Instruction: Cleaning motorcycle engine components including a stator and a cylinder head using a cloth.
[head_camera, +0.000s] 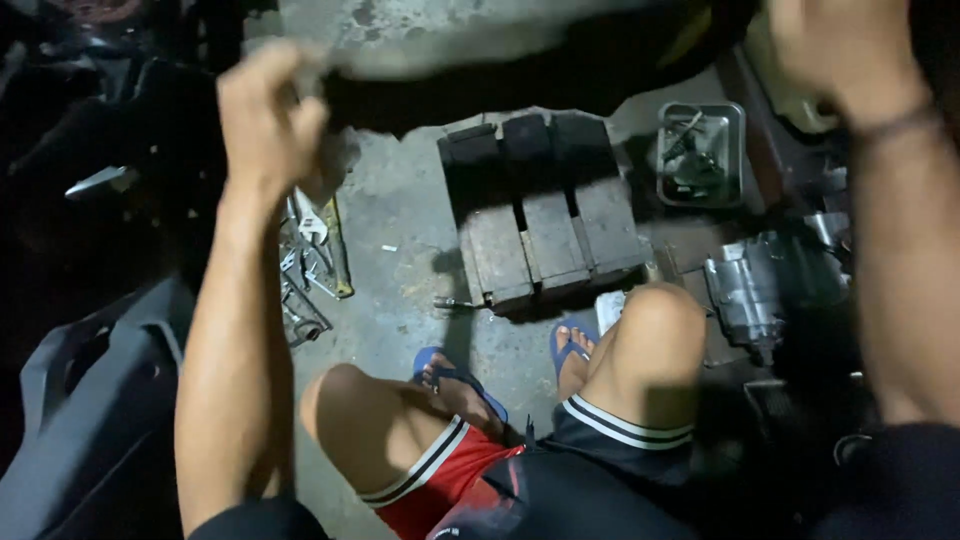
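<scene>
Both hands are raised: the left hand (268, 118) grips the dark panel's (520, 75) edge, the right hand (845, 50) (grip unclear) steadies its far-right side. A slip could drop it onto the wooden block (545, 225) below.

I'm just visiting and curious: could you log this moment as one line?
left hand: raised, gripping edge of blurred dark panel | right hand: raised, grip unclear | below: dark wooden crate, scattered metal wrenches
</scene>
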